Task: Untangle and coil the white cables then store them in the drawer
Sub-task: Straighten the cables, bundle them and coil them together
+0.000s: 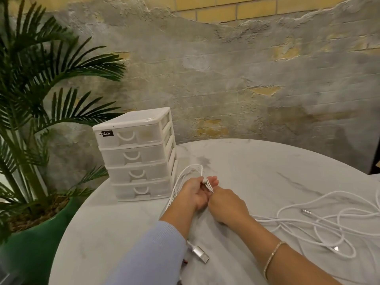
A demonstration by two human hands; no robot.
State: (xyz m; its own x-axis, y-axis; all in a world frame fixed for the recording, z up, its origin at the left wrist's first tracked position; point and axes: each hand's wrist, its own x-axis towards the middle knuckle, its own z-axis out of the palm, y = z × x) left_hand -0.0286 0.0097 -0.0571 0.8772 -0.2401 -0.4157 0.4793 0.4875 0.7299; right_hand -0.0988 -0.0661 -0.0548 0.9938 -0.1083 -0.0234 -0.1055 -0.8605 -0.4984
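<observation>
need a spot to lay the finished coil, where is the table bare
Bare marble lies behind the hands, from the drawer unit across to the table's far edge, and along the near left rim below the drawers. The right side is crowded with loose cables; a plug lies by the sleeve.

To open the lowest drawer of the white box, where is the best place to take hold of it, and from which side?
Grip the curved handle at the middle of the lowest drawer front. It is an arc sagging down, so hook fingers into it from above, coming at the front face of the drawer unit, which faces the person and slightly left. All four drawers look closed, so pull straight toward the table edge.
</observation>
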